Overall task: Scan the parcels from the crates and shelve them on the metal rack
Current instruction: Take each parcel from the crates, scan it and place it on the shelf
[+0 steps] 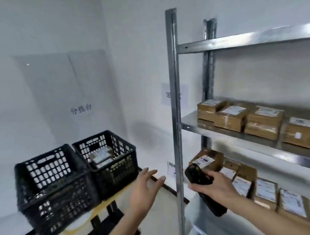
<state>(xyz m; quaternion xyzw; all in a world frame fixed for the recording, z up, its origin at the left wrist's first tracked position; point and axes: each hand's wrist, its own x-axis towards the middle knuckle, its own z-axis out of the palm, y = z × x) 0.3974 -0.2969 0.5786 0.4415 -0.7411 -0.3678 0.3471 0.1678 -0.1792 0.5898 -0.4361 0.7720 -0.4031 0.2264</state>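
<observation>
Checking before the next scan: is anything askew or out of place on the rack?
One parcel on the lower shelf, by the scanner in the right hand, sits tilted above its row. Others look orderly.

My left hand (144, 190) reaches forward, empty, fingers spread; my right hand (212, 186) has its grip wrapped around something, forearm extended.

A small parcel sorting room or stockroom with bare white walls. At three o'clock a galvanised metal rack (237, 40) holds rows of labelled cardboard parcels (263, 121). At nine o'clock two black plastic crates (57, 189) sit on a table. Paper signs (81, 109) with printed characters hang on the wall at eleven o'clock.
</observation>
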